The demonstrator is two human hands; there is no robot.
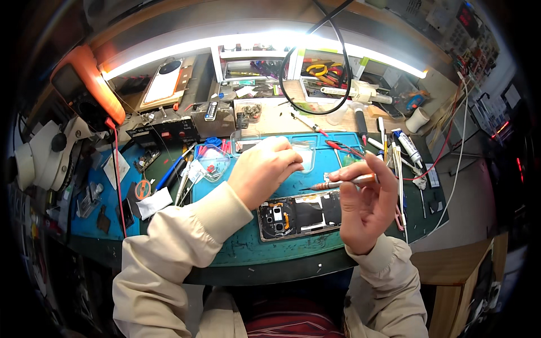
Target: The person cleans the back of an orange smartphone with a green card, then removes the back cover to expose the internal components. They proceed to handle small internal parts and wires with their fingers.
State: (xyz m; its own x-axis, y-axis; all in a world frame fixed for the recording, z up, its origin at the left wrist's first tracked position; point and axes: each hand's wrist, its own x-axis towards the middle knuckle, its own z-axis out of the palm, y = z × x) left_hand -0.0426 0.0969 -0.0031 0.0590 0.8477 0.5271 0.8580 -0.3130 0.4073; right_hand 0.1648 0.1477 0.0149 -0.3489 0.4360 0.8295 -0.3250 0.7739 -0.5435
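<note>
My right hand [369, 208] holds a slim screwdriver [332, 185] with a brown grip. Its thin dark tip points left, above the top edge of an opened smartphone [307, 213]. The phone lies flat on the blue work mat [248, 234], back cover off, with its camera area at the left and dark inner parts showing. My left hand [267, 169] is closed, fingers pressed together, over the mat beside a clear plastic tray [307, 156]. Whatever it may pinch is hidden. A round clear box [213, 163] with small red parts stands left of that hand.
An orange multimeter [90, 84] stands at the far left, near a white microscope part [51, 155]. Tweezers and a blue-handled tool [172, 172] lie left of the mat. Tubes, including a white one [407, 146], and cables crowd the right. A black cable loop [287, 84] hangs ahead.
</note>
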